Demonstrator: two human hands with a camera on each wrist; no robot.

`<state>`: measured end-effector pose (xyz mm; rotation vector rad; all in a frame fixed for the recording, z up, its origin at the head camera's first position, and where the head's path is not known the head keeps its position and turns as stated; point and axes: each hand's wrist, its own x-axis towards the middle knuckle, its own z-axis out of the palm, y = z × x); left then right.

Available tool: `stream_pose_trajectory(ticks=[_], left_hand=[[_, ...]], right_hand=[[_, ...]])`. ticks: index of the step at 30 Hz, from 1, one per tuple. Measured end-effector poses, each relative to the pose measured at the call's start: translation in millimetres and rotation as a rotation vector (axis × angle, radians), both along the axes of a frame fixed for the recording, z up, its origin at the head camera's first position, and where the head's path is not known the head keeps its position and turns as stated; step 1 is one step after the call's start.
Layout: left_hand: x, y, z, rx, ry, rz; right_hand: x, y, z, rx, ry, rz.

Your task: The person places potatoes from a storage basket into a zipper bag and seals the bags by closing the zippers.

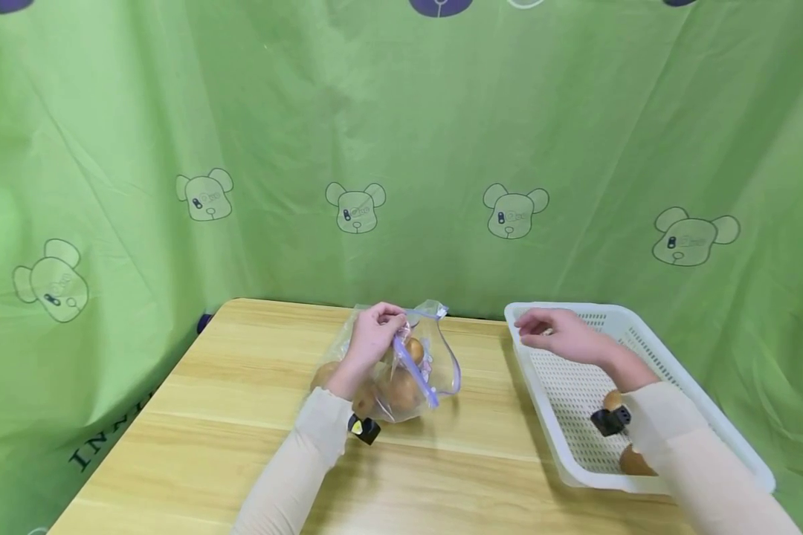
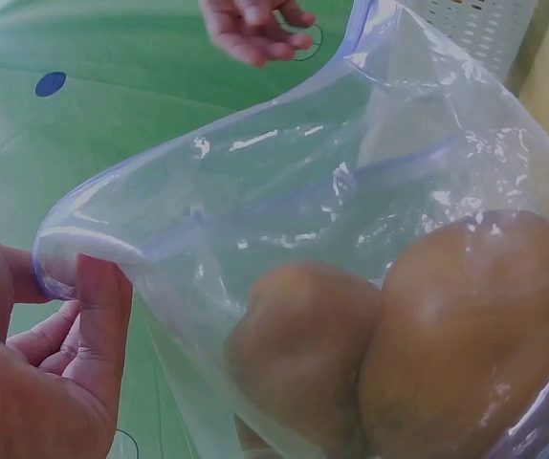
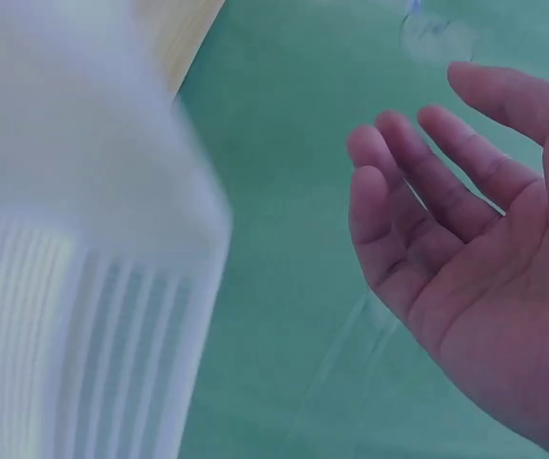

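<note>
A clear zip bag (image 1: 401,401) with a purple-blue zip strip stands on the table, its mouth gaping toward the right. Inside it lie several smooth brown, potato-like things (image 2: 466,325), seen through the plastic. My left hand (image 1: 372,336) pinches the bag's rim between thumb and fingers; the left wrist view shows this grip at the zip edge. Over the left part of a white plastic basket (image 1: 542,416) hovers my right hand (image 1: 562,334), holding nothing. Its fingers (image 3: 447,182) are loosely bent in the right wrist view. Two brown rounded things (image 1: 636,462) show in the basket, partly hidden by my right arm.
The basket has slotted walls and a perforated floor and stands at the right of the wooden table (image 1: 207,416). Behind the table hangs a green curtain (image 1: 428,148) printed with bear heads. Small dark wrist cameras (image 1: 364,429) sit under my wrists.
</note>
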<state>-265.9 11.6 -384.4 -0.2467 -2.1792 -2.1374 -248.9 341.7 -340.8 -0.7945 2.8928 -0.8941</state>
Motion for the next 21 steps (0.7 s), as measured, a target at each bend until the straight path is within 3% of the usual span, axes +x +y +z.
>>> stream_pose_trajectory(ticks=[12,18,19,21], left_hand=[[0.3,-1.6,-3.2,-0.021,0.011,0.003],[26.2,-3.7,25.3,-0.060,0.014,-0.008],[27.5,-4.1,27.1,-0.067,0.015,-0.010],[19.1,-4.0,18.7,-0.068,0.009,-0.013]], right_hand=[[-2.4,84,-11.1,0.126,-0.032,-0.065],[-6.7,117,-25.7,0.156,-0.114,-0.040],[-7.0,121,-28.1,0.161,-0.131,-0.042],[-7.2,129,-33.5,0.164,-0.156,-0.040]])
